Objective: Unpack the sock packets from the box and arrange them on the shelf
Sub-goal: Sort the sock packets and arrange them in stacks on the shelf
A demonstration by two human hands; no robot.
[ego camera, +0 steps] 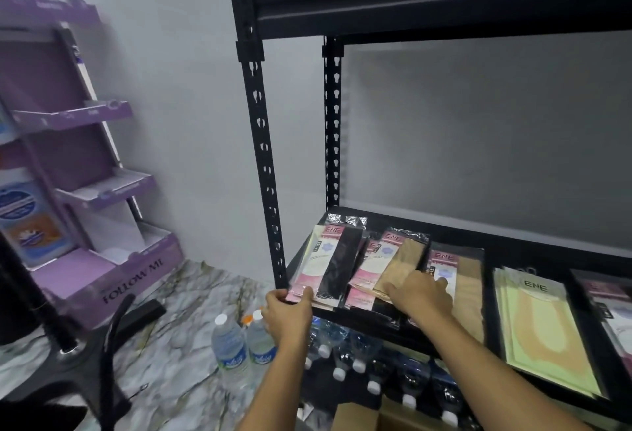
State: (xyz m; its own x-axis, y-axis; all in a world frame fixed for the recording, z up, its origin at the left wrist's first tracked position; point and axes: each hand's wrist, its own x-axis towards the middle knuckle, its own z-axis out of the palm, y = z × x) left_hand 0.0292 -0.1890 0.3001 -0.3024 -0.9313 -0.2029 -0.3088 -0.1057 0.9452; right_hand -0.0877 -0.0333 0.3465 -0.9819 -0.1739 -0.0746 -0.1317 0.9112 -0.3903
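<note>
Several clear sock packets with pink "ENE" cards lie in a row on the black metal shelf (513, 246). My left hand (289, 312) grips the near end of the leftmost packet (337, 259), which holds black socks. My right hand (419, 293) rests palm down on the beige packet (398, 268) beside it, fingers spread. Another beige packet (470, 297) lies to the right, then a yellow-green packet (543, 328) and a pink packet (615, 311) at the frame's edge. A corner of the cardboard box (359, 417) shows at the bottom, below the shelf.
Water bottles (231, 348) stand on the marble floor by the shelf post (263, 143), with more bottles (376, 362) lying under the shelf. A purple cardboard display stand (102, 191) fills the left. A black chair base (85, 369) sits at the lower left. An upper shelf (444, 3) spans overhead.
</note>
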